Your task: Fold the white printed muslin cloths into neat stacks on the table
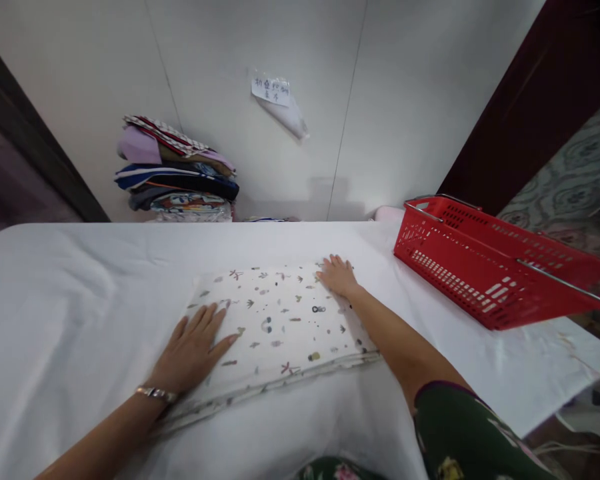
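Observation:
A folded white cloth [275,320] with small printed figures lies flat on the white-covered table [80,300], its layers showing along the near edge. My left hand [193,350], a bracelet at its wrist, rests palm down on the cloth's left side with fingers spread. Flat against the far right corner of the cloth is my right hand [337,275], its fingers a little apart. Neither hand grips anything.
A red plastic basket [460,267] with metal handles stands on the table's right side. Behind the table's far edge, at left, rises a stack of folded fabrics [180,173]. A paper note [271,91] hangs on the pale wall.

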{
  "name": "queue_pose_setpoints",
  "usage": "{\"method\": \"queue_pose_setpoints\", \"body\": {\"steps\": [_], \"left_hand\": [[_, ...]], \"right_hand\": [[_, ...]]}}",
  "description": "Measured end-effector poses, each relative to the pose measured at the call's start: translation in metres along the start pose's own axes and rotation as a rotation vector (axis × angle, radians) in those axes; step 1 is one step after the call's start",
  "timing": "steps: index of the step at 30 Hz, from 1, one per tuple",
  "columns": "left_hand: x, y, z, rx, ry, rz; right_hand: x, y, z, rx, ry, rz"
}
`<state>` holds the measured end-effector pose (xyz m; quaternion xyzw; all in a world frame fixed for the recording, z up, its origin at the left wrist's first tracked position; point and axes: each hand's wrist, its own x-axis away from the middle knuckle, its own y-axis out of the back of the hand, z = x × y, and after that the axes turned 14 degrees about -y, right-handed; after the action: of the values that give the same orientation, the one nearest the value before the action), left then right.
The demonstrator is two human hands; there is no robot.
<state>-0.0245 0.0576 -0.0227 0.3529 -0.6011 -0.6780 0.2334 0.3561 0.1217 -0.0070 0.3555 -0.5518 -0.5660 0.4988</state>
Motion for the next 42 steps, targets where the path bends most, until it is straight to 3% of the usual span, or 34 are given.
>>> {"method": "queue_pose_setpoints", "body": {"steps": [5,9,11,16,18,22,25,28,32,36,39,42], "left_hand": [[-0.002,-0.001,0.001,0.038,0.017,0.020],[-0.001,-0.001,-0.002,0.062,0.023,-0.009],[0.001,0.000,-0.003,0.081,0.018,-0.003],[-0.005,0.013,-0.005,0.158,0.105,0.088],[-0.017,0.019,-0.004,0.166,0.165,0.091],[-0.063,0.021,0.004,0.143,0.160,0.045],[-0.094,0.009,0.022,0.151,0.203,0.085],[-0.104,-0.007,0.041,0.200,0.346,0.174],[-0.104,-0.016,0.051,0.273,0.375,0.143],[-0.107,0.000,0.056,0.414,0.442,0.080],[-0.091,0.019,0.065,0.433,0.518,0.039],[-0.053,0.033,0.066,0.431,0.604,0.032]], "right_hand": [[-0.002,0.008,-0.016,0.032,-0.163,0.018],[0.003,0.006,-0.019,0.052,-0.158,-0.017],[0.008,0.001,-0.025,0.080,-0.146,-0.109],[0.013,-0.006,-0.034,0.114,-0.124,-0.106],[0.017,-0.004,-0.019,0.132,-0.082,-0.144],[0.028,0.001,0.039,0.101,0.128,-0.153],[0.031,-0.005,0.075,0.086,0.269,-0.111],[0.024,-0.020,0.085,0.078,0.277,-0.051],[0.012,-0.034,0.078,0.044,0.242,-0.047],[0.017,-0.023,0.077,0.017,0.220,0.000],[0.046,-0.017,0.075,0.003,0.248,-0.012],[0.087,-0.026,0.067,0.014,0.422,-0.062]]}}
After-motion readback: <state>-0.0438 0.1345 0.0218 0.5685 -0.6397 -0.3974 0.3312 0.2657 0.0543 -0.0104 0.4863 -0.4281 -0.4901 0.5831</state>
